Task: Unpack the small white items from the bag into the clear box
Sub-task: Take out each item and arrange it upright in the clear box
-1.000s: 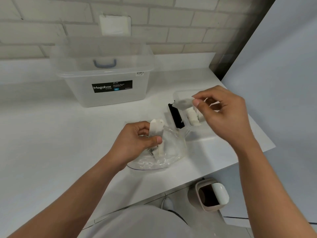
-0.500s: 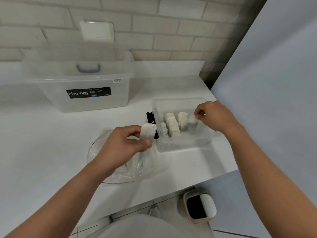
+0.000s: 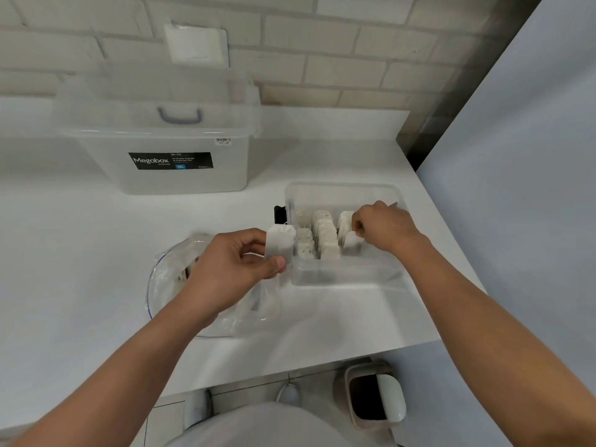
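My left hand [image 3: 237, 269] pinches one white item [image 3: 280, 245] between thumb and fingers, above the bag [image 3: 164, 285], just beside the clear box [image 3: 338, 275]. My right hand [image 3: 383, 229], inside the box, grips a second white item [image 3: 353, 242] in the right row.

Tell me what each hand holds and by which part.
Left hand pinches a white sachet by its lower edge. Right hand pinches a second sachet by its top, inside the clear box.
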The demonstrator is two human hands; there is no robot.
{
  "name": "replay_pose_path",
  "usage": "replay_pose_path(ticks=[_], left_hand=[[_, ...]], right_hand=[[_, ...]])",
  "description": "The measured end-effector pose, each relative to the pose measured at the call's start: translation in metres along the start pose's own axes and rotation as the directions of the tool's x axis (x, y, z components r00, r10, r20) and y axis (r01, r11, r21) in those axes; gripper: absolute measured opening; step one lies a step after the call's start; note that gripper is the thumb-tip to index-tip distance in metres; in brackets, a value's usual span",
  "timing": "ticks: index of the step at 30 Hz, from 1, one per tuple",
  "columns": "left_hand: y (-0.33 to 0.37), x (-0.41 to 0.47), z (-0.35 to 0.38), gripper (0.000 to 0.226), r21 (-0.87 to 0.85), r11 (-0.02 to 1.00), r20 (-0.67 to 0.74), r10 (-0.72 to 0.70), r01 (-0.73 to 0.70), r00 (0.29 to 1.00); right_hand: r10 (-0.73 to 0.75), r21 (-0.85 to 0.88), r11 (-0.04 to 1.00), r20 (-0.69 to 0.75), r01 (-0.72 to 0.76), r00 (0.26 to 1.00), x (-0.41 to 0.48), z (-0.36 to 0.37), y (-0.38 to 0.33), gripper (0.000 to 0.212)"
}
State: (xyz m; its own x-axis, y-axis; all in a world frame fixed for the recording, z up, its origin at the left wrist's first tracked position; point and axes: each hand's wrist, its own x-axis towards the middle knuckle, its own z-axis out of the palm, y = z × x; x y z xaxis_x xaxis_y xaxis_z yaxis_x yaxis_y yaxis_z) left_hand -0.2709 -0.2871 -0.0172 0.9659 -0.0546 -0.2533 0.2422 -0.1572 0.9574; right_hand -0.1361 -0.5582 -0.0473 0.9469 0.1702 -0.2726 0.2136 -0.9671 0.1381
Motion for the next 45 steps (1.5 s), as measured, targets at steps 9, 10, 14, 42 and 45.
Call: replay_pose_path(ticks=[9,10,14,42,45], left_hand=[[-0.001,0.004,0.012,0.011,0.069,0.997,-0.027,0.036,-0.034,0.999],[0.0,0.005,0.012,0.011,0.089,0.995,-0.03,0.041,-0.038,0.999],[0.003,0.008,0.018,0.014,0.222,0.971,-0.03,0.101,-0.092,0.994],[-0.022,0.027,0.038,0.012,0.772,0.372,0.235,0.587,-0.516,0.774],[-0.021,0.028,0.038,0.012,0.778,0.366,0.235,0.585,-0.511,0.776]], right_hand=[[0.022,0.168,0.986,-0.197,0.011,0.98,-0.016,-0.014,0.006,0.024],[0.031,0.284,0.958,-0.252,0.043,0.967,-0.024,-0.022,0.006,0.022],[-0.037,0.707,0.651,-0.333,0.276,0.942,-0.074,-0.061,-0.014,0.016],[-0.099,0.247,0.963,-0.032,0.104,0.995,-0.017,-0.001,0.017,0.021],[-0.101,0.199,0.975,0.001,0.099,0.995,-0.01,0.007,0.011,0.023]])
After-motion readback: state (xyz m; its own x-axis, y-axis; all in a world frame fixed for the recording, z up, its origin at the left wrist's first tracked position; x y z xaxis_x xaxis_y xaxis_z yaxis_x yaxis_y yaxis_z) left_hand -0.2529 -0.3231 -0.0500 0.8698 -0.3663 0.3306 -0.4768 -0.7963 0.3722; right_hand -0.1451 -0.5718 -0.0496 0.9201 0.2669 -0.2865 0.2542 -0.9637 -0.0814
